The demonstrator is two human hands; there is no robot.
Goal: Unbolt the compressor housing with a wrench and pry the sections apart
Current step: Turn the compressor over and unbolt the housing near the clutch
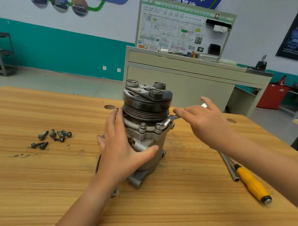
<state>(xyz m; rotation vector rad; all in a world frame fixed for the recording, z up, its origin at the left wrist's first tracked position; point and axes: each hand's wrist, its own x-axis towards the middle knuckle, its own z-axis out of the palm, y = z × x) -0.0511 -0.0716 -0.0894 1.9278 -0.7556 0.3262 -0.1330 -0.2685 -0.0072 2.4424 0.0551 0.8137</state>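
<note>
A grey metal compressor (147, 136) stands upright in the middle of the wooden table (26, 183), its black pulley on top. My left hand (120, 146) lies flat against the housing's left front side, fingers straight and thumb spread across the body. A silver ring wrench (169, 120) sits over a bolt (159, 126) on the housing flange at the right. My right hand (204, 120) rests on the wrench handle with fingers mostly extended; the handle's far end pokes out beyond the fingers. Another bolt (142, 126) stands in the flange to the left.
Several removed bolts (53, 137) lie loose on the table to the left. A yellow-handled screwdriver (251, 182) and a chrome bar (229, 167) lie at the right. A beige cabinet (185, 76) stands behind the table. The table's front edge runs close at the lower right.
</note>
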